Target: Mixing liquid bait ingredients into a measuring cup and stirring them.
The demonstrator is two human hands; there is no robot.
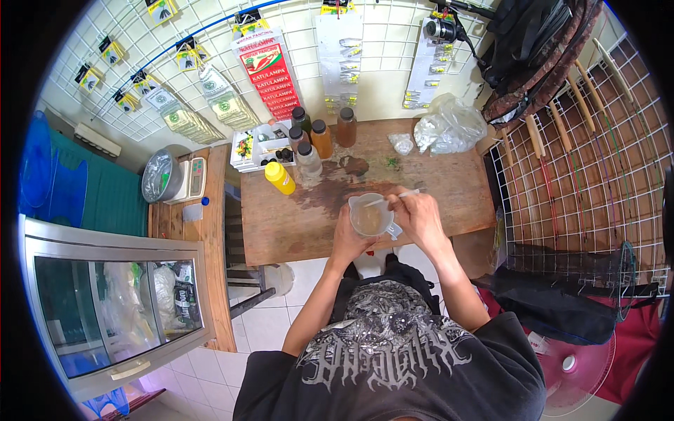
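Observation:
My left hand [347, 238] is wrapped round a translucent plastic measuring jug [371, 219] above the front edge of the wooden table [435, 200]. Cloudy, pale brownish liquid shows inside it. Between the fingers of my right hand [419, 217] is a thin white stirrer [378, 202]; one end reaches into the jug, and I cannot tell whether that end is a spoon. A yellow squeeze bottle [279, 178] stands left of the jug. Behind it are an orange-filled bottle [321, 142], a reddish-brown one [346, 130], a clear one [307, 163] and other dark-capped bottles.
A white compartment tray [243, 163] with small bottles sits at the table's back left. Clear plastic bags [453, 128] lie at the back right. Left are a digital scale [198, 168], a metal bowl [160, 175] and a glass-fronted cabinet [116, 235]. Rods hang on the right rack [540, 217].

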